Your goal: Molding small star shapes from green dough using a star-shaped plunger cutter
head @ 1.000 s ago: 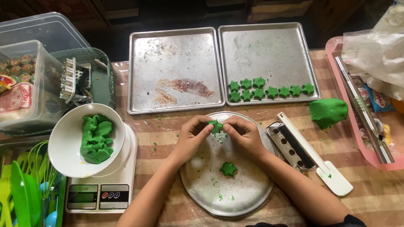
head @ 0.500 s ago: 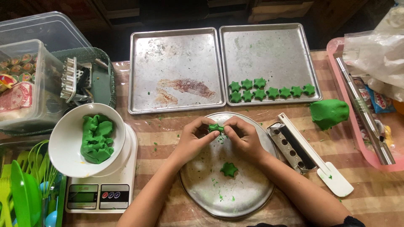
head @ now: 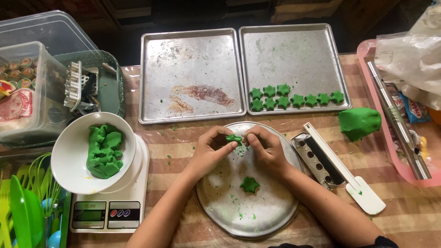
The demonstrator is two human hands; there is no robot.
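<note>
Right now both hands meet above the far edge of a round metal plate (head: 275, 216) on the table (head: 404, 216): the left hand (head: 209, 154) and the right hand (head: 266, 149) each pinch one end of a small green dough star (head: 233, 138) between thumb and fingertips, so each grip is closed on that piece, held just over the plate. A second green star (head: 250, 184) lies flat near the middle of the plate, among small green crumbs. Beyond the hands sit two metal baking trays side by side; the left tray (head: 190, 73) carries only a brownish smear, while the right tray (head: 294, 55) holds two short rows of finished green stars (head: 294, 97) along its near edge. At the left, a white bowl (head: 73, 151) of green dough scraps (head: 104, 150) rests on a kitchen scale (head: 108, 211). At the right lie a lump of green dough (head: 359, 122), a white spatula (head: 349, 177) and a metal press (head: 314, 158) with round holes.
</note>
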